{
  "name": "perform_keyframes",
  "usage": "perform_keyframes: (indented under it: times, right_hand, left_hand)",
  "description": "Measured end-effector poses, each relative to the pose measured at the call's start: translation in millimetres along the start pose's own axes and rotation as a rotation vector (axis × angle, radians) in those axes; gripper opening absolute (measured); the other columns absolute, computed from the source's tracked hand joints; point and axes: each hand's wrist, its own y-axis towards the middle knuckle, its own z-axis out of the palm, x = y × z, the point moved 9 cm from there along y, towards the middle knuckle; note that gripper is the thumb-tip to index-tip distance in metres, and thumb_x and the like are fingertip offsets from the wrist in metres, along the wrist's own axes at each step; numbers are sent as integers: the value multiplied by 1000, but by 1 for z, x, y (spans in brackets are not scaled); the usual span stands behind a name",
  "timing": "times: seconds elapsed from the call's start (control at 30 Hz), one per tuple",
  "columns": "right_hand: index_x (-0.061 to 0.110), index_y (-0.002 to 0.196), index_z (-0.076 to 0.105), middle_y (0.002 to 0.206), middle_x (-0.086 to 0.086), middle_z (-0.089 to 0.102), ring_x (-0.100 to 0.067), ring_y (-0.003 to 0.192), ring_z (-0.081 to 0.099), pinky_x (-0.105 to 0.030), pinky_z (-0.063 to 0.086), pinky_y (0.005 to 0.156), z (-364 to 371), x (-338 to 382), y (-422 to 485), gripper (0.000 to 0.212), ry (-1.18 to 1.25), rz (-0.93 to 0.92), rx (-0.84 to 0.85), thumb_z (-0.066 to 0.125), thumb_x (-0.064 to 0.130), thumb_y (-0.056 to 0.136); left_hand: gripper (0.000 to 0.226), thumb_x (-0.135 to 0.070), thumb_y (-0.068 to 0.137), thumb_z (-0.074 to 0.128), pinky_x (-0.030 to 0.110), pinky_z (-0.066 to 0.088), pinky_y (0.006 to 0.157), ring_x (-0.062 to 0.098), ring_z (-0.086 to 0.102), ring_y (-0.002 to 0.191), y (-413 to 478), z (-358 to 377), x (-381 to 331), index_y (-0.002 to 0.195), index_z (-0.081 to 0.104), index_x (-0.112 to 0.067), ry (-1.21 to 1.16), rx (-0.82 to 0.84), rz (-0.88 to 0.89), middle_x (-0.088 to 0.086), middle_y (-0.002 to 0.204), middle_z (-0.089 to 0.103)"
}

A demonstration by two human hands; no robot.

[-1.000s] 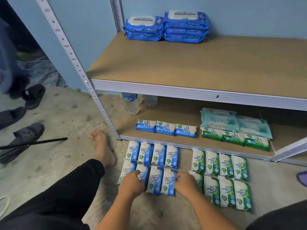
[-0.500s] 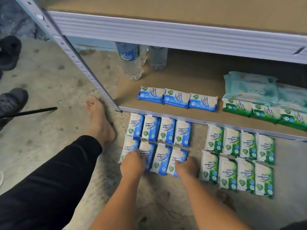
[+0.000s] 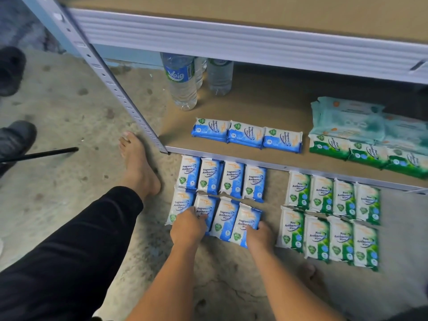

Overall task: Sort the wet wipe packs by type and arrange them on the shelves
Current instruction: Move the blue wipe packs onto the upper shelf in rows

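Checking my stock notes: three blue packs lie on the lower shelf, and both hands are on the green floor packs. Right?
No. The head view shows the left hand and right hand on the blue floor packs; the green floor packs lie untouched. The rest holds.

You're in a storeroom or garage-type space: bare stained concrete floor [image 3: 69, 117], metal rack [image 3: 231, 35] w/ slotted upright [image 3: 111, 89] & chipboard shelf [image 3: 266, 107], pale blue wall [image 3: 129, 59], shoes [image 3: 11, 70] & water bottles [image 3: 181, 82] lying about.
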Motion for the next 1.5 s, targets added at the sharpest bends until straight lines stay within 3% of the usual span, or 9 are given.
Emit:
perform_keyframes:
  times: [0.2, 0.47, 0.67, 0.87, 1.03, 1.13, 1.3, 1.4, 1.5]
  right_hand:
    - [15, 86, 66, 86, -3, 72, -18, 74, 68, -25, 51, 58, 18, 12, -1, 10, 123, -8, 137, 64, 15, 96]
    - [14, 92, 70, 92, -1, 74, -20, 86, 71, -39, 60, 81, 40, 27, 3, 6, 33, -98, 172, 65, 16, 92]
    - [25, 91, 64, 96, 2, 74, -18, 85, 72, -42, 62, 79, 44, 31, 0, 17, 163, -47, 182, 72, 13, 85]
    - [13, 105, 69, 97, -4, 76, -20, 80, 75, -38, 63, 69, 51, 25, 6, 18, 270, 54, 227, 74, 15, 87]
    - [10, 95, 70, 87, -5, 75, -22, 74, 74, -32, 60, 58, 51, 24, 3, 8, 288, 106, 232, 72, 16, 90]
    - [12, 96, 67, 91, -7, 75, -24, 76, 74, -40, 64, 65, 45, 24, 5, 10, 281, 106, 205, 72, 18, 89]
    - [13, 104, 66, 95, -6, 74, -22, 76, 74, -36, 63, 60, 32, 22, 3, 18, 271, 105, 167, 72, 17, 88]
    - [10, 114, 67, 100, -8, 74, -26, 78, 75, -44, 64, 64, 34, 15, 1, 32, 264, 156, 218, 76, 18, 85]
    - [10, 100, 71, 90, -8, 76, -26, 75, 75, -43, 64, 65, 31, 16, -4, 14, 236, 157, 250, 74, 15, 87]
  left_hand:
    - [29, -47, 94, 59, 34, 49, 74, 22, 56, 88, 2, 2, 0, 108, 61, -22, -7, 10, -13, 1, 107, 65]
    - [33, -45, 94, 58, 34, 45, 76, 26, 61, 103, 2, 4, -2, 117, 59, -20, -2, 4, -6, 4, 114, 64]
    - [29, -44, 92, 55, 34, 44, 76, 28, 63, 100, 0, 3, -6, 109, 59, -20, 46, -6, -14, 4, 108, 65]
    - [18, -39, 88, 56, 33, 42, 73, 23, 52, 82, 1, 5, -7, 95, 54, -23, 16, -19, -37, -1, 94, 58]
    - [23, -36, 86, 57, 33, 45, 73, 27, 61, 94, -1, 10, -11, 103, 60, -20, 14, 1, -17, 3, 105, 65]
    - [28, -37, 85, 60, 32, 44, 72, 27, 63, 99, -3, 14, -14, 106, 61, -19, 10, 7, -15, 3, 107, 65]
    - [40, -39, 86, 65, 36, 48, 79, 29, 61, 104, -6, 22, -17, 117, 63, -13, -9, -4, 22, 5, 123, 50]
    - [37, -34, 85, 65, 34, 46, 74, 28, 62, 104, -9, 27, -18, 115, 56, -14, -49, 23, 22, 4, 113, 59]
    - [36, -27, 82, 69, 31, 42, 70, 23, 60, 95, -10, 33, -15, 112, 52, -16, -132, 50, -10, -3, 101, 57]
